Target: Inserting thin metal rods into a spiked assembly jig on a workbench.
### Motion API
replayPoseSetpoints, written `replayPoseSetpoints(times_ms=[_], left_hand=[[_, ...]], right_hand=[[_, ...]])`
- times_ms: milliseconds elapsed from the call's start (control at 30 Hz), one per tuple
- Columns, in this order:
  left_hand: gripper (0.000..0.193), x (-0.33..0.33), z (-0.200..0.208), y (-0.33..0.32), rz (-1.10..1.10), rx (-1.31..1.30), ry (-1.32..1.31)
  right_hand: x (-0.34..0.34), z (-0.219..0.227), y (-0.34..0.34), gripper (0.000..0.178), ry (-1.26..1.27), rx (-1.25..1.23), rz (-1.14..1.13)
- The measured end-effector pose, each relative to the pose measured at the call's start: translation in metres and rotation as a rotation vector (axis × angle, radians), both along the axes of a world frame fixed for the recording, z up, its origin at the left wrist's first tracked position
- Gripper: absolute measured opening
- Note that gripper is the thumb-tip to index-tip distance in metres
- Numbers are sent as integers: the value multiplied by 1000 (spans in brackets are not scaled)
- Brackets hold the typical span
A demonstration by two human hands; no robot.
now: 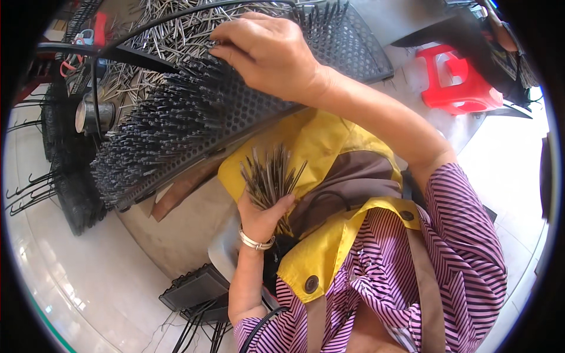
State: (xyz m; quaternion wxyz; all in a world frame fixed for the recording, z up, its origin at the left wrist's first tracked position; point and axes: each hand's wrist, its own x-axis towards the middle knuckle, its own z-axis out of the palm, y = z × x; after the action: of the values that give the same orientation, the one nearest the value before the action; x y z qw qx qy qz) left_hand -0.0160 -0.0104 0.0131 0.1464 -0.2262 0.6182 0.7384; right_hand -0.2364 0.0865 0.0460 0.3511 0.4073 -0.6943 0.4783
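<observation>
My left hand (262, 215) is wrapped round a bundle of thin grey metal strips (272, 176) over my lap, their ends fanning upward. My right hand (273, 56) reaches over a black perforated board (253, 120), thumb and fingers pinched together. Anything small between those fingertips is too hard to make out. Under and beside that hand, dense rows of dark thin pieces (165, 117) stand upright in the board's holes. More upright dark pieces (321, 20) stand at its far right part, where bare holes also show.
Loose metal strips (170, 29) lie heaped behind the board. A black cable (94, 88) arches over the left side, near a round metal tin (94, 116). Black wire racks with hooks (65, 165) are at far left. A red plastic stool (459, 82) stands at right.
</observation>
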Motion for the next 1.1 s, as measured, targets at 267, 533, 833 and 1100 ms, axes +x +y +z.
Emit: replayPoseSetpoints(times_ms=[267, 533, 833, 1100], left_hand=[[29, -1, 2, 2, 74, 43, 15], [28, -3, 0, -1, 155, 150, 61], [30, -2, 2, 1, 189, 232, 99], [33, 4, 0, 2, 68, 49, 104]], right_hand=[[8, -9, 7, 14, -32, 618, -65], [47, 11, 33, 21, -607, 354, 140], [88, 12, 45, 21, -1210, 290, 514], [94, 19, 53, 16, -1351, 310, 499]])
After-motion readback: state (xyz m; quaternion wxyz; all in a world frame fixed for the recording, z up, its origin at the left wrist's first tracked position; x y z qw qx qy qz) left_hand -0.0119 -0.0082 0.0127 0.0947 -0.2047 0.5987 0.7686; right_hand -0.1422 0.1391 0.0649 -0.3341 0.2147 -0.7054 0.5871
